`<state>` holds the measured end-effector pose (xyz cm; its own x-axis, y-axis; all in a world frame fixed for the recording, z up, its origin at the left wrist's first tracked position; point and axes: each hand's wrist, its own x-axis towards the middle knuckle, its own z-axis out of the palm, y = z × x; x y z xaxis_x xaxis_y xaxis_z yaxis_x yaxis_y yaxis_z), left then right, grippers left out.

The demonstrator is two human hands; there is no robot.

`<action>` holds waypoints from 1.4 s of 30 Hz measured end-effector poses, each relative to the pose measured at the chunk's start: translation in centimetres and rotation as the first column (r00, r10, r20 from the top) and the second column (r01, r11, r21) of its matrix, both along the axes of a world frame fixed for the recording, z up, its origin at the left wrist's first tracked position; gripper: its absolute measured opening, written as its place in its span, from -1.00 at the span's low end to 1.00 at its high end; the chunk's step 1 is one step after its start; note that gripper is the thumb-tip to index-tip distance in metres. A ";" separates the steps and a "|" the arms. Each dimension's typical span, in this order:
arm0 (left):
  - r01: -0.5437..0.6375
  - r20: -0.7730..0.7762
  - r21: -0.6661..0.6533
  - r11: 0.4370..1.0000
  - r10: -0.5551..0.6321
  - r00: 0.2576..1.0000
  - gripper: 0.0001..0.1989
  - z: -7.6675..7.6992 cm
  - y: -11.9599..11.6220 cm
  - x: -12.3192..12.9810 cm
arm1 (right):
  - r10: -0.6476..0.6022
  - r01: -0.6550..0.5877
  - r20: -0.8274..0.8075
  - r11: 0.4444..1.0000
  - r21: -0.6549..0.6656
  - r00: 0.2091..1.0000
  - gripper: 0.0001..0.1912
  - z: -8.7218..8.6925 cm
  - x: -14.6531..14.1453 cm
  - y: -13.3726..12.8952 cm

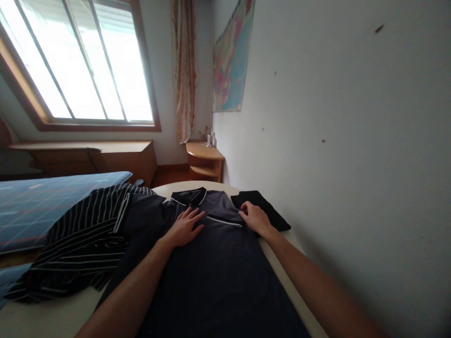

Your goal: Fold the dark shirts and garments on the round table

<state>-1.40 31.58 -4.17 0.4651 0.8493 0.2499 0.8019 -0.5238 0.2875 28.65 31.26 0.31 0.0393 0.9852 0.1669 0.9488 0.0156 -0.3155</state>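
Observation:
A dark polo shirt (214,272) with white-edged collar lies spread face up, its collar at the far end. My left hand (185,228) rests flat on its chest just below the collar, fingers spread. The sleeve on the right is folded inward, its white-trimmed cuff across the chest. At that folded edge my right hand (255,217) is closed, fingertips pinching the shirt fabric. The other sleeve sticks out to the left. Beyond my right hand lies a folded black cloth (273,213), partly covered by the hand.
A black-and-white striped garment (81,234) lies left, partly over a blue checked mattress (21,211). The pale table (66,314) under the shirt runs along the white wall (352,178). Farther off stand a wooden desk (123,148) and a corner shelf (206,151).

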 end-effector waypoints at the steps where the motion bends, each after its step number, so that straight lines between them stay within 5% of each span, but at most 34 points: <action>1: 0.002 -0.003 0.002 1.000 -0.002 1.000 -0.42 0.0 0.0 0.1 | 0.008 -0.007 -0.025 1.000 0.021 1.000 -0.79 -0.2 0.1 0.0; 9: 0.110 -0.055 0.008 0.994 -0.109 0.992 -0.50 0.2 -0.7 1.4 | 0.020 -0.005 -0.214 0.998 0.067 0.977 -0.80 0.2 -0.8 -0.4; 20: 0.171 0.136 0.066 0.983 -0.179 0.974 -0.52 1.5 -1.5 2.7 | 0.221 -0.177 -0.400 0.974 0.143 0.890 -0.79 2.6 -6.3 -2.6; 29: 0.029 0.286 0.035 0.999 -0.038 0.958 -0.56 0.8 -0.5 2.5 | 0.424 -0.437 -0.527 0.893 0.109 0.736 -0.72 -1.0 -9.9 -4.9; 37: 0.016 0.196 0.045 0.999 -0.024 0.980 -0.70 1.3 -1.3 2.9 | 0.376 -0.390 -0.141 0.917 -0.088 0.916 -0.67 0.2 -8.5 -7.7; 42: 0.037 0.184 0.043 0.998 -0.044 0.982 -0.71 1.4 -1.6 3.2 | 0.340 -0.301 0.130 0.920 -0.249 0.931 -0.70 1.6 -7.8 -10.3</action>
